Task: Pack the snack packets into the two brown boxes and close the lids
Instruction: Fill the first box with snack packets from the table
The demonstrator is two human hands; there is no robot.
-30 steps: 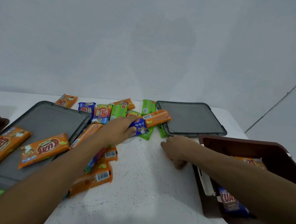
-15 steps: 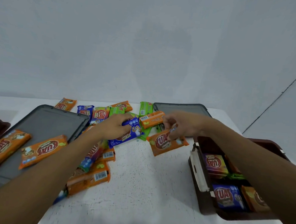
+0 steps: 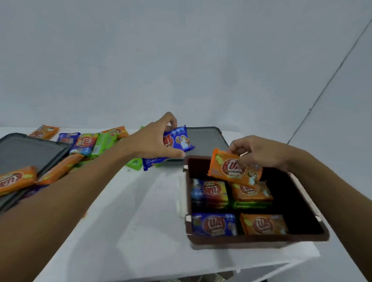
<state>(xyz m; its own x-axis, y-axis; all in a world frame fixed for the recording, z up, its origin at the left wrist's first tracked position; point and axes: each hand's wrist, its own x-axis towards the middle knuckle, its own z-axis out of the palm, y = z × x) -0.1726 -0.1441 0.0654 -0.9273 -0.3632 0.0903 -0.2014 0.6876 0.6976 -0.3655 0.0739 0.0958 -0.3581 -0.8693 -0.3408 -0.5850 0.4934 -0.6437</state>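
A brown box (image 3: 305,236) stands open at the right of the white table, with several blue, orange and green packets stacked inside. My right hand (image 3: 260,152) pinches an orange packet (image 3: 233,171) over the box's far half. My left hand (image 3: 154,142) grips a blue packet (image 3: 179,140), lifted above the table just left of the box. Several loose packets (image 3: 88,143) lie at the far left. The second brown box is out of view.
A grey lid (image 3: 18,153) lies on the left with an orange packet (image 3: 8,181) on it. Another grey lid (image 3: 204,137) lies behind the box. The table's front edge (image 3: 260,267) runs close under the box.
Both hands have lifted their packets and moved right: the right hand carried the orange packet over the box, the left hand raised the blue packet off the pile towards the box.
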